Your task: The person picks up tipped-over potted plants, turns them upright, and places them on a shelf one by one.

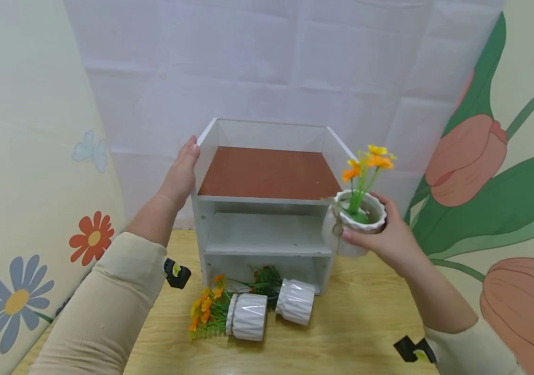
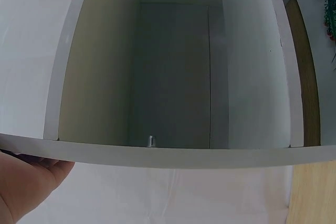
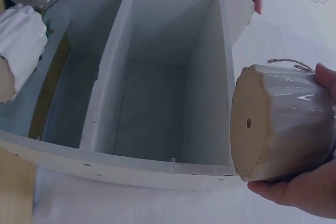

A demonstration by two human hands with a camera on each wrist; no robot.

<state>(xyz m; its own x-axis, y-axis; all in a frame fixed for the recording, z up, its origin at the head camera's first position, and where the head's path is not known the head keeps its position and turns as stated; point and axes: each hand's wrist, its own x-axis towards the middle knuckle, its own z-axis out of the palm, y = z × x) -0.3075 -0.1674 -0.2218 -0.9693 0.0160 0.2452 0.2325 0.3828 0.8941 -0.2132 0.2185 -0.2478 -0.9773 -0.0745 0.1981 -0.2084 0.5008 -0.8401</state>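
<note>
My right hand (image 1: 395,242) grips a white ceramic flower pot (image 1: 353,249) around its side, holding it upright beside the shelf's right panel. Yellow and orange artificial flowers (image 1: 370,164) rise from the pot, and a twine bow (image 1: 338,213) is tied at its neck. In the right wrist view the held pot (image 3: 294,121) shows a pale base with a small hole. My left hand (image 1: 180,172) rests against the outside of the left panel of a white shelf unit (image 1: 267,199); in the left wrist view, part of the left hand (image 2: 29,182) is hidden behind the panel.
Two white pots lie on their sides before the shelf: one pot (image 1: 248,316) with orange flowers (image 1: 208,307), another pot (image 1: 296,301) with dark greenery (image 1: 267,281) reaching into the lower compartment. A brown board (image 1: 267,172) lines the top tray. The wooden table (image 1: 356,323) extends forward.
</note>
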